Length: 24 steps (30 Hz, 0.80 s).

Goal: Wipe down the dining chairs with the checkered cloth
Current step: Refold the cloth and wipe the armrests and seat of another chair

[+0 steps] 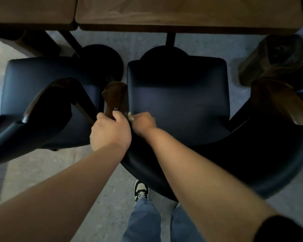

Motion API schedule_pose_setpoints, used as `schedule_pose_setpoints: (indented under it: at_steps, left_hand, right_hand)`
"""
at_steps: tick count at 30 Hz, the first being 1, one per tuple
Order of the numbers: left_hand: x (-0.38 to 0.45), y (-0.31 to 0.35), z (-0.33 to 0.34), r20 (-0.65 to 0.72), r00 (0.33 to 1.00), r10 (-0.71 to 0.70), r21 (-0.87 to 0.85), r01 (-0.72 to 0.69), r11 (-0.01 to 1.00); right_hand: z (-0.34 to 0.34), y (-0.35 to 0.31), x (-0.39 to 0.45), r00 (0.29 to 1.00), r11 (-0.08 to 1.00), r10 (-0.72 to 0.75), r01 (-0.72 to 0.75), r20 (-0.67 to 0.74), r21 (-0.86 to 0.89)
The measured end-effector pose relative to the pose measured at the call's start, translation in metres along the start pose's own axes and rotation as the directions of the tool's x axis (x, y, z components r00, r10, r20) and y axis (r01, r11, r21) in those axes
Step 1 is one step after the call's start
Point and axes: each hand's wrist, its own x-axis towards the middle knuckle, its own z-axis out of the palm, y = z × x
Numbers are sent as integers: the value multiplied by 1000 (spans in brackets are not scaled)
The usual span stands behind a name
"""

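1. both hands meet at the left side of a dark blue dining chair (178,95): the left hand (110,131) has its fingers curled round the brown wooden armrest (114,96), gripping its near end.
2. right hand (143,124), just beside the left, is closed with its fingers bent under; a small pale scrap (presumably the checkered cloth (129,116), though too little shows to read any pattern) peeks out between thumb and fingers, touching the seat's left edge by the armrest.
3. curved padded backrest (252,168) of this chair sweeps under the right forearm, and its right wooden armrest (276,102) rises on the far side of the seat.
4. a second chair (47,88) of the same make stands just beside it on the left, its own wooden armrest arching over the seat.
5. two wooden tables (182,13) run side by side along the top, each on a dark post with a round base on the grey floor (42,172).
6. below, blue jeans (143,220) and one black-and-white sneaker (141,189) stand just behind the chair back.
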Motion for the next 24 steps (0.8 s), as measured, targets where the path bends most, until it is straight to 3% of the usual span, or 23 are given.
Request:
schedule_pose_setpoints:
  at_steps: [3,6,9,11,14,16,21,24]
  left_hand:
    - [0,0,1,-1,1000,-2,-3,2,1000]
    - [-1,0,1,-5,1000,-3,-1,3,1000]
    - [-2,0,1,-8,1000,-9,9,9,1000]
    - [-2,2,1,-7,1000,-13,13,13,1000]
    - [-2,2,0,-6,1000,-12,18,13,1000]
    - [-1,2,0,-9,1000,-13,14,13,1000]
    - [-1,1,1,-11,1000,-7,23,7,1000]
    - [-1,0,1,-7,1000,-10,8,10,1000]
  right_hand:
    - [3,15,1,999,998,38,-38,6,54]
    - [-20,46,-14,999,968,23,-13,35,-249]
    - [-43,74,-31,986,865,147,-87,84,-495]
    - [-55,69,-25,975,860,205,-140,80,-490]
    - [-40,35,-4,991,980,133,-127,26,-152]
    - [-15,7,3,998,999,52,-52,29,-8]
    - [-5,12,-6,997,988,-43,51,57,-145]
    - [-32,47,-31,992,925,-39,80,116,-370]
